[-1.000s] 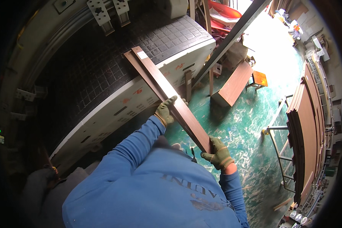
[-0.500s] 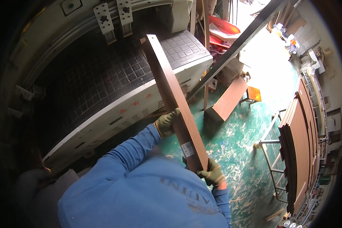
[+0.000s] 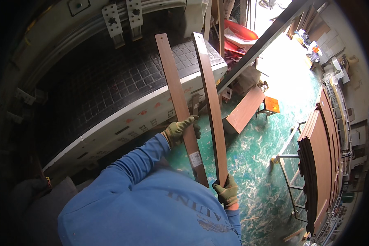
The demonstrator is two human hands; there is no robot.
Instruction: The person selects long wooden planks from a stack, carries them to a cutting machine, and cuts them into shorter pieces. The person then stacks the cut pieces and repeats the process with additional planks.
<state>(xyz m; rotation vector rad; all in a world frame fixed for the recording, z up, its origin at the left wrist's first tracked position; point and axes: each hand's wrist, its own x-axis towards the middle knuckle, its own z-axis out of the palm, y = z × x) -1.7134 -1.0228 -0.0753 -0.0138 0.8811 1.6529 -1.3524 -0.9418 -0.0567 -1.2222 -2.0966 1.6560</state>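
Observation:
Two long brown wooden strips are held up side by side, with a gap between them. My left hand (image 3: 181, 130), in an olive glove, is closed around the lower half of the left wooden strip (image 3: 174, 84), which has a white label near its lower end. A small hole shows at that strip's top end. My right hand (image 3: 227, 191), gloved too, grips the bottom end of the right wooden strip (image 3: 214, 110). The upper ends of both strips reach in front of the machine bed (image 3: 127, 82), a black gridded surface with a pale side.
A slanting dark beam (image 3: 262, 41) crosses the upper right. On the green floor (image 3: 258, 164), strewn with shavings, stand a brown box-shaped piece (image 3: 246, 108) and a small orange-topped stool (image 3: 272, 105). Brown panels (image 3: 320, 160) are stacked on a metal rack (image 3: 289, 172) at right.
The two strips, together before, are now apart. My right hand has drawn one strip to the right, while my left hand keeps the labelled one, turned to show its broad face.

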